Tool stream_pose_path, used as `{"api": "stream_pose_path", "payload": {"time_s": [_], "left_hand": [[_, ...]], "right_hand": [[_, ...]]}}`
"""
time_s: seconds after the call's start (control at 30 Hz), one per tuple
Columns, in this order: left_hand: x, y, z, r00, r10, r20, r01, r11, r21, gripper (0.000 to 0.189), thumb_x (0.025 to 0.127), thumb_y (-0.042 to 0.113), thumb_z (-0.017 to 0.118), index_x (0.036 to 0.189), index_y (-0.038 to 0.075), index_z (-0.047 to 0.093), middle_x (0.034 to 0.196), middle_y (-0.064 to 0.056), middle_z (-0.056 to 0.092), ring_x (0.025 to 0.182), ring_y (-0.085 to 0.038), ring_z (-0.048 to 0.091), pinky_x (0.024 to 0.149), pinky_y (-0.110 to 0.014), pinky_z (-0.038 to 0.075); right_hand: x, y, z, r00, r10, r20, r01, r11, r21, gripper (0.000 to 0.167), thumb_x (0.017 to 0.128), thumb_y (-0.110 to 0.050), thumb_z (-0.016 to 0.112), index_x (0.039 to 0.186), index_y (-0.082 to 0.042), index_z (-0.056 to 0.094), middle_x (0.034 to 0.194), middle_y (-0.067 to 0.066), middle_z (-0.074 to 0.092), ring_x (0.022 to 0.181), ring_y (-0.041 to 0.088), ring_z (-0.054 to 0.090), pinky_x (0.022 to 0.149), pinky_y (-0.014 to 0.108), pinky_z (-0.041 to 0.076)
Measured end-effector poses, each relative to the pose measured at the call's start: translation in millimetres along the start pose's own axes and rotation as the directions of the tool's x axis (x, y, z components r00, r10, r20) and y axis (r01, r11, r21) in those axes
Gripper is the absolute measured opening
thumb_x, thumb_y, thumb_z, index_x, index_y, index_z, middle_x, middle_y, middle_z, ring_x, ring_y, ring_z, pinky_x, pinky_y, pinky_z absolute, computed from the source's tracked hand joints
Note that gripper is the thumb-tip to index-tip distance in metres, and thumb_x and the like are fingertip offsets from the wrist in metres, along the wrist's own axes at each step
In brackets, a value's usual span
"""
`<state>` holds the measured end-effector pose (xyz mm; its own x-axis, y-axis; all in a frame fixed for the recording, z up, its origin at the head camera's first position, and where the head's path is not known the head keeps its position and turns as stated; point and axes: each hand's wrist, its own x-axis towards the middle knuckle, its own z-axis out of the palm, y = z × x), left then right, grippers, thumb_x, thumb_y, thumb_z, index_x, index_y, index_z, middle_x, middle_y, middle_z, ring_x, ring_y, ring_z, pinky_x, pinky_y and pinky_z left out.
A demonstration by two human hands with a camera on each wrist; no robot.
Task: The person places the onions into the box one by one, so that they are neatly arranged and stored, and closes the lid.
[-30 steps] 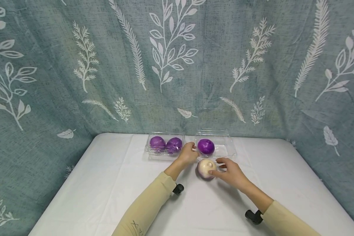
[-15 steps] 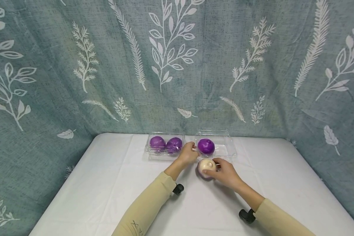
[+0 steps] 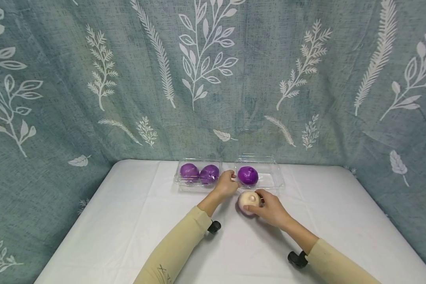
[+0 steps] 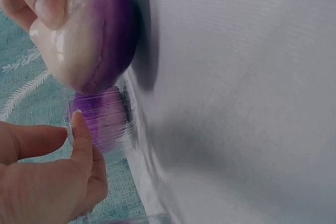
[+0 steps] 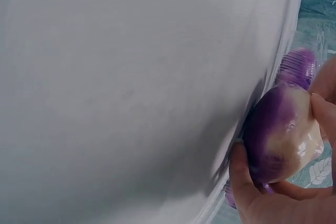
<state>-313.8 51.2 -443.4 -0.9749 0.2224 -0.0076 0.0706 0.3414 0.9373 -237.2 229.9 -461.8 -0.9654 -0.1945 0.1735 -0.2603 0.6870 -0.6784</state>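
Observation:
My right hand [image 3: 274, 209] grips a purple-and-white turnip [image 3: 246, 201] low over the white cloth, just in front of the right-hand box. In the right wrist view, my thumb and fingers lie round the turnip [image 5: 281, 135], purple side toward the cloth. My left hand [image 3: 226, 185] is at the near left corner of the open clear plastic box [image 3: 279, 181]. Its thumb and forefinger pinch the box's thin clear edge in the left wrist view. Inside that box, on the left, sits another purple turnip [image 3: 247, 176].
Left of my left hand stands a closed clear plastic box [image 3: 195, 189] with two purple turnips [image 3: 189, 172] inside. White cloth covers the table [image 3: 156, 232]. A green leaf-patterned curtain [image 3: 255, 79] hangs behind its far edge and along both sides.
My right hand has moved slightly left and its fingers have closed round the turnip. The left hand and both boxes have stayed put.

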Motion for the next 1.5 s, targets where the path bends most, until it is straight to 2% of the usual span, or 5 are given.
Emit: {"api": "stream_pose_path", "payload": {"time_s": [0.53, 0.77, 1.03, 1.27, 1.5], "left_hand": [[0.6, 1.6, -0.4, 1.0, -0.017, 0.007, 0.016, 1.0, 0.023, 0.066, 0.086, -0.009, 0.066, 0.147, -0.014, 0.041, 0.136, -0.023, 0.057, 0.106, -0.026, 0.066, 0.089, -0.031, 0.058], [2.1, 1.0, -0.7, 1.0, -0.019, 0.018, 0.018, 1.0, 0.011, 0.065, 0.088, -0.01, 0.063, 0.148, -0.015, 0.039, 0.137, -0.024, 0.055, 0.099, -0.022, 0.065, 0.088, -0.029, 0.057], [1.3, 1.1, -0.6, 1.0, -0.019, 0.019, 0.018, 1.0, 0.01, 0.065, 0.087, -0.01, 0.064, 0.148, -0.015, 0.04, 0.136, -0.024, 0.056, 0.103, -0.024, 0.063, 0.096, -0.034, 0.057], [0.7, 1.1, 0.0, 0.999, -0.026, 0.02, 0.026, 1.0, -0.008, 0.066, 0.086, -0.013, 0.058, 0.148, -0.015, 0.038, 0.137, -0.023, 0.056, 0.089, -0.017, 0.063, 0.082, -0.027, 0.055], [0.7, 0.6, -0.7, 0.999, -0.024, 0.024, 0.024, 1.0, -0.004, 0.066, 0.085, -0.014, 0.055, 0.149, -0.014, 0.037, 0.139, -0.024, 0.055, 0.091, -0.018, 0.066, 0.08, -0.024, 0.055]], "right_hand": [[-10.1, -4.6, -39.4, 1.0, -0.025, 0.01, 0.025, 1.0, 0.006, 0.061, 0.088, -0.03, 0.082, 0.13, 0.007, 0.059, 0.116, 0.019, 0.068, 0.1, 0.03, 0.067, 0.071, 0.028, 0.058], [-3.5, -3.0, -62.1, 0.999, -0.036, -0.021, 0.035, 0.999, -0.026, 0.061, 0.09, -0.03, 0.081, 0.132, 0.007, 0.057, 0.119, 0.021, 0.066, 0.104, 0.035, 0.066, 0.071, 0.033, 0.059], [7.6, 3.9, -73.4, 0.998, -0.037, -0.059, 0.033, 0.997, -0.066, 0.06, 0.09, -0.026, 0.081, 0.132, 0.009, 0.056, 0.121, 0.025, 0.065, 0.104, 0.039, 0.066, 0.075, 0.04, 0.061], [18.6, 4.4, -74.4, 0.994, -0.063, -0.087, 0.051, 0.989, -0.141, 0.063, 0.088, -0.023, 0.082, 0.133, 0.012, 0.054, 0.118, 0.028, 0.062, 0.096, 0.033, 0.06, 0.072, 0.037, 0.053], [30.3, 9.8, -75.4, 0.992, -0.088, -0.089, 0.072, 0.983, -0.17, 0.064, 0.09, -0.022, 0.081, 0.134, 0.014, 0.052, 0.122, 0.032, 0.06, 0.107, 0.043, 0.059, 0.082, 0.053, 0.055]]}}
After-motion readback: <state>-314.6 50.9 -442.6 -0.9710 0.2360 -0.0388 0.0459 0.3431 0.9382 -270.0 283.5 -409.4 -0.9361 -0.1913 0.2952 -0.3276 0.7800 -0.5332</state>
